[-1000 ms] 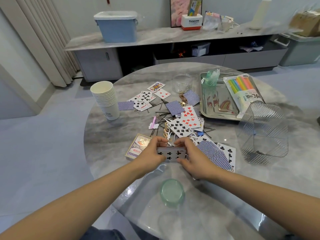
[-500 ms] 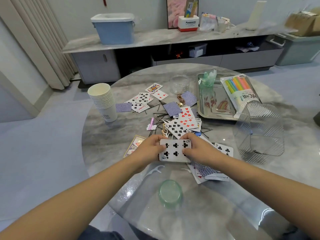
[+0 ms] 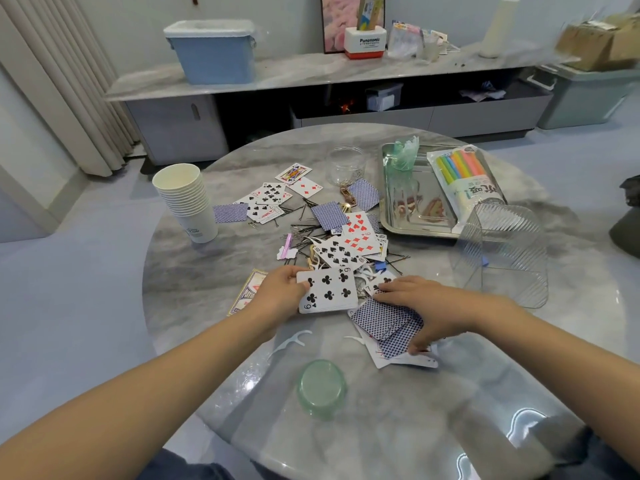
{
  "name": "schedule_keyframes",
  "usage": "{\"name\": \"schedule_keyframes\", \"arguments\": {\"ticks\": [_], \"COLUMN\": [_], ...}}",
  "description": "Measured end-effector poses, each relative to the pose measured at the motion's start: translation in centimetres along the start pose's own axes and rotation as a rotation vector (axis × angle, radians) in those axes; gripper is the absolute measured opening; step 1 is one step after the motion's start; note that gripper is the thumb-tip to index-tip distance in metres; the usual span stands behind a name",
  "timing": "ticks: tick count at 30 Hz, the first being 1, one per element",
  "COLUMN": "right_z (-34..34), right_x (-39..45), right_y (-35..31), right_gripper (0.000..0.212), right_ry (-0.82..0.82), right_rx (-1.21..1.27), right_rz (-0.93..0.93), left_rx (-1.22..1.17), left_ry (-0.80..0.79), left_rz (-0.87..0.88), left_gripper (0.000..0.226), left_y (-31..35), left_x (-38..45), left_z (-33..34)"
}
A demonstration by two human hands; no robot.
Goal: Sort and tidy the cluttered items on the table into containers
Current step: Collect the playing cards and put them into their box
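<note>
My left hand (image 3: 277, 292) holds a stack of playing cards (image 3: 329, 291) by its left edge, the six of clubs facing up. My right hand (image 3: 426, 306) lies over a loose pile of face-down blue-backed cards (image 3: 384, 318), fingers spread around them on the table. More cards (image 3: 349, 247) are scattered across the middle of the round marble table (image 3: 207, 278), mixed with black hairpins (image 3: 304, 230) and white floss picks (image 3: 294, 337). The card box (image 3: 246, 292) lies just left of my left hand, partly hidden by it.
A stack of paper cups (image 3: 187, 199) stands at the left. A metal tray (image 3: 415, 223) at the right carries a straw packet (image 3: 464, 178). A clear ribbed container (image 3: 502, 258) lies on its side at the right. A clear jar (image 3: 346, 164) sits at the back, a green lid (image 3: 322, 388) near me.
The stack went from upright between both hands to lying flat in my left hand. My right hand let go of it and moved right onto the face-down cards.
</note>
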State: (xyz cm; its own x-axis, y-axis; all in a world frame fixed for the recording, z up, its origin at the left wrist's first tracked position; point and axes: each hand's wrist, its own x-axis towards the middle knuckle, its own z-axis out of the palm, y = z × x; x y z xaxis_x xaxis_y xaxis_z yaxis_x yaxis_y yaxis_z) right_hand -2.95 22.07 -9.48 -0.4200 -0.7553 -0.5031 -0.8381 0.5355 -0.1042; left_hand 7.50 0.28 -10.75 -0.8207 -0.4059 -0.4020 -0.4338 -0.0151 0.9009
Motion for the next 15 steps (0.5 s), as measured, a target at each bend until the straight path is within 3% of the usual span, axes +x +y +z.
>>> {"name": "schedule_keyframes", "arguments": {"ticks": [15], "right_z": [1.9], "right_x": [0.0], "right_y": [-0.2], "right_gripper": [0.039], "right_ry": [0.329], "right_rx": [-0.249], "right_rz": [-0.053], "left_rx": [-0.012], "left_ry": [0.002], "left_rz": [-0.011], "left_gripper": [0.022], "left_y": [0.4], "left_x": [0.0], "left_z": [1.1]}}
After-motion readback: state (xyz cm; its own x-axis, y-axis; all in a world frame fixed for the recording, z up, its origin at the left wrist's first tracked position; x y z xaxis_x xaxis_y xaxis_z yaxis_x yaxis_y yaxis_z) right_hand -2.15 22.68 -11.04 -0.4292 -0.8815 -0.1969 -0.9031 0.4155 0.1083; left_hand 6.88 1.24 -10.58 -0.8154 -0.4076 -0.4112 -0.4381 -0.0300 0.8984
